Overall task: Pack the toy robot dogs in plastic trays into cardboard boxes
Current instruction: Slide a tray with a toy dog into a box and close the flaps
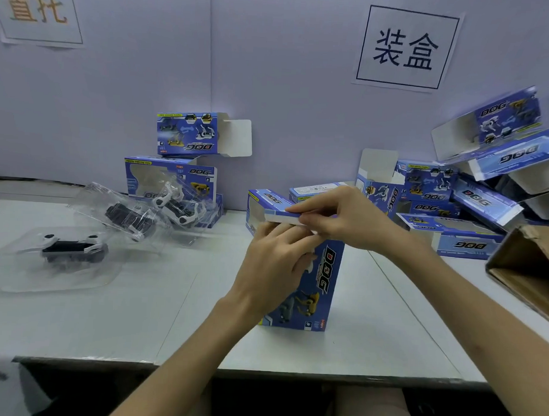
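A blue "DOG" cardboard box (318, 290) stands on end in the middle of the white table (107, 320). My left hand (273, 263) wraps around its left side near the top. My right hand (335, 217) pinches the box's top flap (280, 216), which lies nearly flat over the opening. Three toy robot dogs in clear plastic trays lie to the left: one near the front (68, 250), one tilted behind it (128, 216), one leaning on the stacked boxes (180, 206).
Two blue boxes are stacked at the back left, the upper box (188, 133) with an open flap. A heap of empty blue boxes (454, 195) fills the back right. A brown carton (526, 269) sits at the right edge. Paper signs hang on the wall.
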The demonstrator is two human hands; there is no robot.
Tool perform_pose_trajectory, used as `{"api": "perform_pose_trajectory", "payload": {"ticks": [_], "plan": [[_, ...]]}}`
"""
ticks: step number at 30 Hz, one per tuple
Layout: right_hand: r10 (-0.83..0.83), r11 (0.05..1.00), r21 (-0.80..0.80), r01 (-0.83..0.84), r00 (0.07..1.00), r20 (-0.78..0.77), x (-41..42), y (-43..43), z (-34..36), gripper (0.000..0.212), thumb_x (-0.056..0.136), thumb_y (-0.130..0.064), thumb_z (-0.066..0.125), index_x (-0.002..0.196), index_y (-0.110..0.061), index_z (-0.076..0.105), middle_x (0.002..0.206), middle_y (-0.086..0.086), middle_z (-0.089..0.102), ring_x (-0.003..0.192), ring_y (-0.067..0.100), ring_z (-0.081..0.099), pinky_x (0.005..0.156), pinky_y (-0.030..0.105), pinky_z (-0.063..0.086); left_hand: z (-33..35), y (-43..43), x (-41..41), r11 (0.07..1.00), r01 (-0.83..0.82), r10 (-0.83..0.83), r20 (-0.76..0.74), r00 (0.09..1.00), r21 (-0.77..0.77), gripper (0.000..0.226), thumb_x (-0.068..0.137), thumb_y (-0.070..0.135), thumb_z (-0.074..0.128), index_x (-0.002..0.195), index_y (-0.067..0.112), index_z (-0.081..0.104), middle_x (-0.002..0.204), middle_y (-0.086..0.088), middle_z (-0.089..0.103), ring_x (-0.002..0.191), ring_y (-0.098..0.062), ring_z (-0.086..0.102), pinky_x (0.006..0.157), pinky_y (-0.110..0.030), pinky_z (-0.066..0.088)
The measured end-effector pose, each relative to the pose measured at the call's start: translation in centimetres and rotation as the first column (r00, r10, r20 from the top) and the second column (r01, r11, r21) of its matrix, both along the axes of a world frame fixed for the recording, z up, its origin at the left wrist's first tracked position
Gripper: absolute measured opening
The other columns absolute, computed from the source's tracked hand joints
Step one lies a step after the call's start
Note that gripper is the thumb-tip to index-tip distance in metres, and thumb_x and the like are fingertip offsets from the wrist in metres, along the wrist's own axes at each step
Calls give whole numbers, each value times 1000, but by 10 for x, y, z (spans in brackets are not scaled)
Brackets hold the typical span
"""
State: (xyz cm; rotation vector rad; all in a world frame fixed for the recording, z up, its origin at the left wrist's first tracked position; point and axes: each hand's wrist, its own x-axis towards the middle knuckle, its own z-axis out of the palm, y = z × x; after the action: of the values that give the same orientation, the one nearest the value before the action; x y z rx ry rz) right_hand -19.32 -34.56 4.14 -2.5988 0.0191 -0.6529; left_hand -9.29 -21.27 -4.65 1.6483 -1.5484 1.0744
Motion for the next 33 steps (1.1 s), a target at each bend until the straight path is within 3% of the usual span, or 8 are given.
{"api": "perform_pose_trajectory", "payload": {"ticks": [2, 4, 7, 14, 20, 24, 30, 33], "plan": [[-18, 999, -31, 18, 1000, -6, -2, -1, -3, 25, 95, -24, 67, 118, -30, 72, 103, 2, 76, 99, 16, 67, 74, 39, 59, -13, 4, 0, 991, -11, 10, -6, 1000, -133, 18, 96, 16, 59, 104, 17, 76, 111, 2, 72, 105, -21, 65, 93, -37, 42], [-19, 998, -55, 17, 999, -31, -4, 0, -5, 29, 91, -31, 67, 120, -34, 71, 106, 1, 76, 103, 15, 66, 76, 48, 59, -22, 8, -1, 981, -25, 26, 4, 1000, -192, 33, 103, 25, 45, 95, 16, 76, 115, 0, 72, 109, -19, 63, 97, -36, 37], [-10, 997, -72, 5, 998, -66, -4, 2, -3, 31, 89, -32, 67, 121, -33, 71, 117, -2, 74, 115, 11, 62, 82, 46, 60, -27, 10, -6, 977, 13, -18, -18, 1000, -214, 54, 107, 40, 32, 92, 12, 76, 116, -6, 72, 112, -21, 60, 95, -33, 38], [-12, 990, -142, -1, 996, -94, -2, 4, -2, 27, 93, -21, 69, 120, -27, 72, 123, -4, 71, 121, 8, 59, 91, 41, 58, -26, 9, -17, 962, 48, -74, -90, 993, -270, 59, 107, 40, 33, 81, 8, 75, 112, -9, 72, 111, -22, 59, 91, -30, 42], [-63, 979, -201, 24, 979, -192, -4, 10, -2, 35, 100, -9, 50, 122, -26, 71, 131, -10, 62, 124, 8, 48, 100, 27, 44, -38, 11, -12, 961, 131, -172, -155, 973, -245, 24, 93, 20, 57, 88, 5, 75, 122, -11, 68, 122, -22, 56, 99, -31, 49], [-45, 997, -72, 33, 985, -165, -8, 6, -9, 37, 100, -3, 47, 118, -24, 73, 108, -10, 53, 102, 5, 48, 84, 21, 42, -34, 9, -13, 968, -11, -28, -147, 989, -252, 21, 89, 17, 59, 102, 10, 74, 122, -4, 67, 116, -20, 56, 96, -29, 39], [95, 913, 400, -81, 995, -15, -30, -19, -25, 35, 100, -1, 53, 125, -22, 64, 116, -11, 73, 117, 0, 62, 88, 12, 50, -21, 7, -13, 982, -86, 56, -171, 984, -169, 34, 91, 26, 52, 120, 17, 69, 114, 0, 64, 107, -19, 55, 90, -28, 35], [42, 908, 411, -83, 993, 108, -28, -19, -37, 18, 96, -1, 59, 111, -12, 61, 112, -5, 75, 111, 6, 67, 88, 17, 53, -19, 5, -17, 984, -116, 89, -193, 977, -132, 38, 88, 27, 51, 121, 20, 69, 114, -1, 60, 108, -19, 51, 90, -32, 34]]}}
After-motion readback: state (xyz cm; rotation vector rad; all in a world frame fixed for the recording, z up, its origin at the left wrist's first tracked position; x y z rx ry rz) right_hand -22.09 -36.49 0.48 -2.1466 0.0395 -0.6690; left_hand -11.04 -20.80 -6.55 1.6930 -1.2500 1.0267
